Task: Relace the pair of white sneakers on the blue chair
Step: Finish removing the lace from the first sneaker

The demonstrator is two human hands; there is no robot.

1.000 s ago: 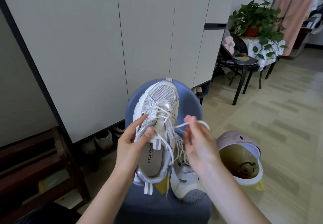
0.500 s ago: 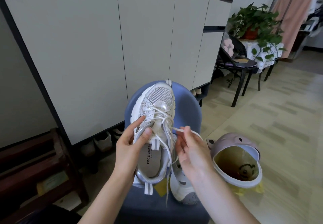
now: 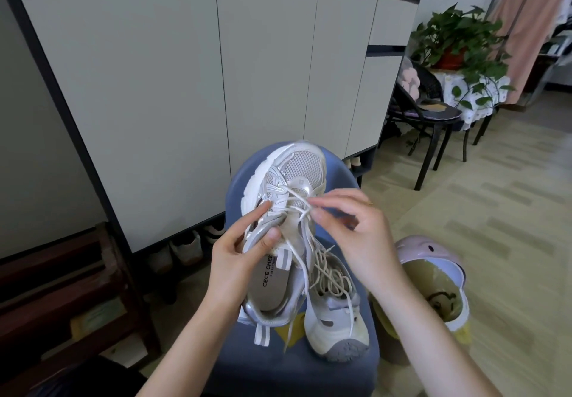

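My left hand point(image 3: 244, 254) grips a white and silver sneaker point(image 3: 289, 186) by its left side, thumb on the tongue, toe pointing away above the blue chair point(image 3: 340, 372). My right hand point(image 3: 356, 232) pinches the white lace point(image 3: 297, 207) at the eyelets on the shoe's right side. Loose lace ends hang down over the heel. The second sneaker point(image 3: 335, 319) lies on the chair seat, toe toward me, with a loose tangle of lace piled in its opening.
A pink-lidded bin point(image 3: 433, 285) with a yellow liner stands open right of the chair. White cabinets point(image 3: 185, 87) rise behind, with shoes underneath. A dark wooden bench point(image 3: 62, 288) is at left. A black chair point(image 3: 427, 111) and a potted plant point(image 3: 458, 40) stand at the back right.
My right hand has moved up and left from beside the shoe to the eyelets over the tongue, bringing the lace with it. The left hand keeps its hold on the sneaker.
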